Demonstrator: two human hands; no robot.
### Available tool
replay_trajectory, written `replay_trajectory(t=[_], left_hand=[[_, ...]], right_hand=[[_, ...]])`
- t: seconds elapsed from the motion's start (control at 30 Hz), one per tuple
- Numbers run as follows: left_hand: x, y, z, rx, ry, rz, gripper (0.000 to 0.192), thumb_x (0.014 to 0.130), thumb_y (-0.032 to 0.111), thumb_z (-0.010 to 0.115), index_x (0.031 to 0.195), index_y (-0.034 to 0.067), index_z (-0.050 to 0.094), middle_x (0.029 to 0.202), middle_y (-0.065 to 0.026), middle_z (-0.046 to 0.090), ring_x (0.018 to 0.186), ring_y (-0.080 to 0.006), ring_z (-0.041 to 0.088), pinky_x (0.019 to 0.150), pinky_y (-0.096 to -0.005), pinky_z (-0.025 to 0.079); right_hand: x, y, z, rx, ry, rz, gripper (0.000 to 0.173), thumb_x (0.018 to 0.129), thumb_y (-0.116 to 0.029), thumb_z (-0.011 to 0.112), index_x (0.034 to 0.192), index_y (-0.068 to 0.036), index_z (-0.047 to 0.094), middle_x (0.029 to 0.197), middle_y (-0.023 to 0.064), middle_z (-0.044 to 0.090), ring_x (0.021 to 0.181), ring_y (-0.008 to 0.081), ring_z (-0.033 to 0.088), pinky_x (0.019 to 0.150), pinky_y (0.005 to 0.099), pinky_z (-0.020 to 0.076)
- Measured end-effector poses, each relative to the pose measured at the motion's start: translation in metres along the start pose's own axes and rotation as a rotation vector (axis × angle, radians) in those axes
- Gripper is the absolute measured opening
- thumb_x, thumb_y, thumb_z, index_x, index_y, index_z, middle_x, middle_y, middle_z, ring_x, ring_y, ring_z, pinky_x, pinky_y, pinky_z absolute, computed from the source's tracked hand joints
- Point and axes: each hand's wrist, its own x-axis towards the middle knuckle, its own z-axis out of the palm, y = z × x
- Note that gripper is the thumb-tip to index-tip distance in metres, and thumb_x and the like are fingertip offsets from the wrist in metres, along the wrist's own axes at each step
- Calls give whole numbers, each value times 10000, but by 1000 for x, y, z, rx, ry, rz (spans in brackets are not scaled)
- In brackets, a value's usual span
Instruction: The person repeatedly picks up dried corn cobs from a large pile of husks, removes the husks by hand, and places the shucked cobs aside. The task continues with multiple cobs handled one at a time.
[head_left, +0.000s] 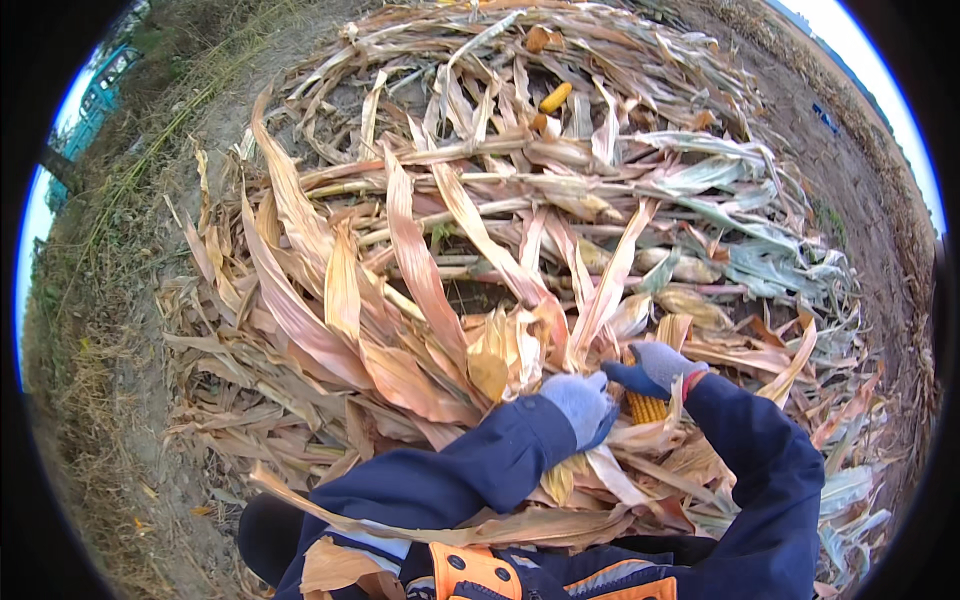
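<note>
Bare yellow kernels show on a corn cob (646, 409), which my right hand (660, 367) grips from above near its upper end. This hand wears a grey knit glove with a blue coated palm. Just left of the cob, my left hand (579, 409), in a matching glove, is curled on corn husk (562, 481) whose pale yellow leaves come out below it. Its fingertips are mostly hidden. Dry husk and leaves surround both hands, and one long dry leaf (525, 528) lies across the front of my body.
Cut corn stalks (480, 178) lie crosswise in thick layers ahead of me. Among them are husked ears (675, 265) and, farther off, a bare yellow cob (556, 98). Bare soil (862, 172) runs along the right; dry grass (97, 360) borders the left, with a turquoise vehicle or structure (94, 101) beyond.
</note>
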Motion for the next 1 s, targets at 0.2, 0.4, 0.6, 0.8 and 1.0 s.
replay_trajectory(t=[0.2, 0.4, 0.6, 0.8, 1.0], left_hand=[[1, 0, 6, -61, -126, -93, 371, 1039, 347, 580, 856, 97, 784, 936, -153, 690, 764, -338, 719, 689, -470, 584], [3, -2, -4, -29, 34, -10, 363, 998, 335, 661, 757, 74, 736, 820, -117, 632, 714, -298, 670, 666, -405, 581], [6, 4, -10, 1, 110, -26, 242, 945, 286, 739, 835, 73, 703, 817, -109, 599, 674, -296, 660, 590, -426, 555], [16, 7, -10, -73, 127, -154, 550, 922, 277, 788, 1383, 16, 639, 1153, -209, 677, 819, -386, 723, 720, -466, 610], [75, 24, -46, 50, -42, 113, 583, 889, 202, 804, 1399, -17, 626, 1245, -205, 671, 1073, -370, 695, 885, -450, 599]], right_hand=[[84, -78, -241, 580, 918, -91, 510, 966, -464, 767, 1122, 7, 651, 1050, 202, 757, 899, 285, 756, 852, 371, 603], [179, -94, -316, 1036, 202, -559, 387, 1015, -369, 623, 1110, -6, 714, 911, 188, 783, 895, 317, 779, 825, 448, 646], [156, 61, -92, -84, 615, 209, 380, 1003, -319, 596, 1321, -137, 698, 1341, 240, 674, 1267, 462, 633, 1061, 529, 515], [130, 170, 23, 5, 1044, 314, 506, 989, -361, 664, 1421, -99, 639, 1462, 252, 575, 1303, 482, 572, 1102, 525, 470], [94, 217, 7, 358, 933, 169, 350, 944, -229, 674, 1277, -129, 709, 1388, 112, 650, 1369, 326, 560, 1135, 563, 398]])
